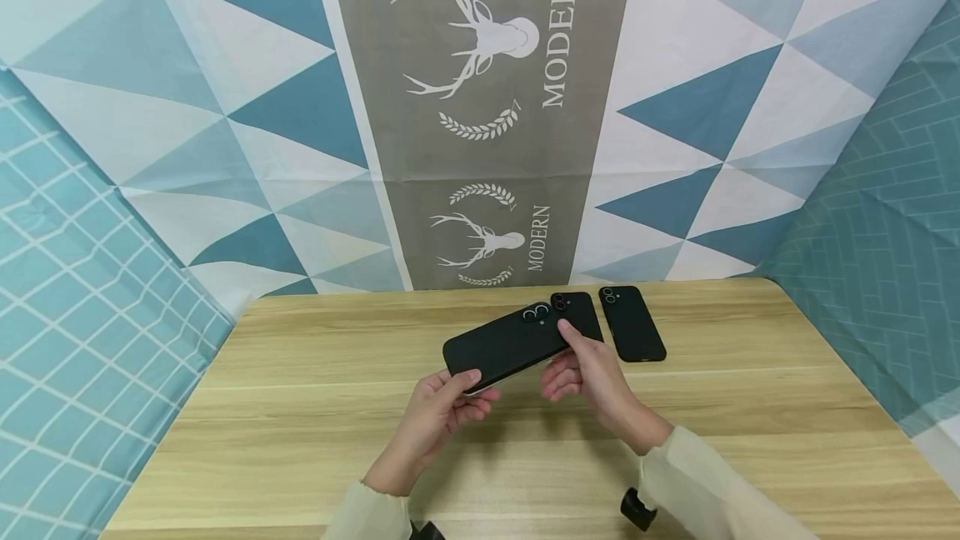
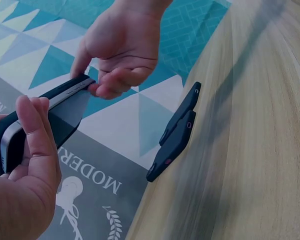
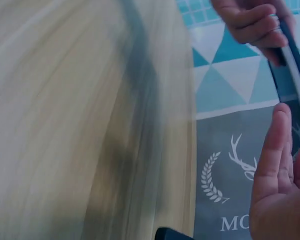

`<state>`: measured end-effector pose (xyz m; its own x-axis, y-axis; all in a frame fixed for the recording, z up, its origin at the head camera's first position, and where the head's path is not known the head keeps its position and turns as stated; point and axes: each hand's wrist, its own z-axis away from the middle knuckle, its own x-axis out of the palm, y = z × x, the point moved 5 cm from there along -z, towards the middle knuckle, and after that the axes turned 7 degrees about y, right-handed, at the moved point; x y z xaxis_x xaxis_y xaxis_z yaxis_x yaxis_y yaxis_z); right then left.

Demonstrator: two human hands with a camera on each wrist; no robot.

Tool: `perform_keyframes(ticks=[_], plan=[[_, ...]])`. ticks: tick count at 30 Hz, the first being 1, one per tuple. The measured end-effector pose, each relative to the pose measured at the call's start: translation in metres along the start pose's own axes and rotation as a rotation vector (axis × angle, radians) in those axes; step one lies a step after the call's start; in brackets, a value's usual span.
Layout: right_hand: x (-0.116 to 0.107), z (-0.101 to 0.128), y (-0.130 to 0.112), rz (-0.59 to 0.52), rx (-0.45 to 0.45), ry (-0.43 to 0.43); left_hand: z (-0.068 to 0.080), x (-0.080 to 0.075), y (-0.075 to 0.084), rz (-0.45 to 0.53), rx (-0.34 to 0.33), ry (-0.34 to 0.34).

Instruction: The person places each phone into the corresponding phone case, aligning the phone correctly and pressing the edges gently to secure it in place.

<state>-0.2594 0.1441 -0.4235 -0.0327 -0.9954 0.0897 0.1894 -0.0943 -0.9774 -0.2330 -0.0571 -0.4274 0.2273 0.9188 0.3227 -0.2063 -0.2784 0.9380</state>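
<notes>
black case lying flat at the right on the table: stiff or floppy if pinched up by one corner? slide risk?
The black case at the right looks like a thin empty shell, so probably light and somewhat bendy at a pinched corner. Its matte finish suggests fair grip rather than slip. It lies flat on the smooth wooden table, so a push would likely slide it, not tip or roll it.

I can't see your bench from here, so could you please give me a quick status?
Left hand and right hand gripping the black phone by its ends, above the table. Two phones behind, apart.
</notes>
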Motion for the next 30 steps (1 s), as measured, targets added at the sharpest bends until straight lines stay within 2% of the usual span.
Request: perform_keyframes(ticks=[4,8,21,30], plan=[[-0.005,0.0,0.003,0.103,-0.011,0.045,-0.001,-0.001,0.0,-0.02,-0.005,0.011],[-0.007,0.003,0.001,0.125,-0.04,0.055,-0.002,-0.002,0.0,-0.018,-0.006,0.016],[-0.006,0.008,-0.004,0.01,-0.054,0.069,-0.005,-0.001,0.0,-0.005,-0.022,0.022],[0.0,0.013,-0.003,-0.073,-0.038,-0.005,-0.005,-0.001,0.007,0.004,0.005,-0.012]])
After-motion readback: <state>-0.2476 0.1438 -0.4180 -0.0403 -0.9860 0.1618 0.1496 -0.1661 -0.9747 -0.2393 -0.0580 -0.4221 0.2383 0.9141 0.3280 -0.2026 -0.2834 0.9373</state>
